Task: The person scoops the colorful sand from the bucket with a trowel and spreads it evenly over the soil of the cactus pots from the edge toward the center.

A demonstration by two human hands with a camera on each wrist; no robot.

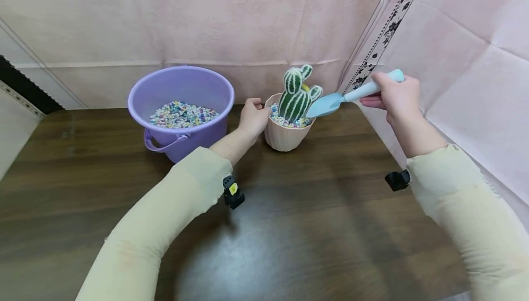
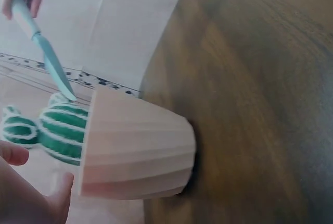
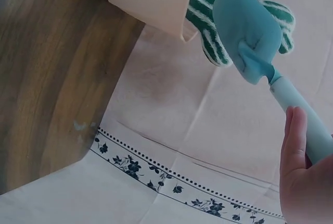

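Note:
A pale pink ribbed flowerpot [image 1: 287, 138] stands upright on the table, holding a green-and-white knitted cactus [image 1: 294, 103] among multicoloured pebbles [image 1: 278, 116]. At the pot's left rim is my left hand [image 1: 254, 119], its thumb at the edge; the left wrist view shows the thumb [image 2: 63, 195] and one finger apart, with no part of the pot pinched between them. My right hand [image 1: 398, 99] grips the handle of a light blue trowel [image 1: 326, 104] from the right. The trowel's blade tip points at the pot's right rim, beside the cactus. In the right wrist view, the blade [image 3: 247, 28] overlaps the cactus.
Left of the pot stands a purple bucket [image 1: 188, 74] with its handle hanging down and multicoloured pebbles [image 1: 182, 115] inside. Pinkish cloth [image 1: 231, 25] hangs behind the dark wooden table [image 1: 264, 246], and more cloth with a floral border [image 1: 390, 30] covers the right side.

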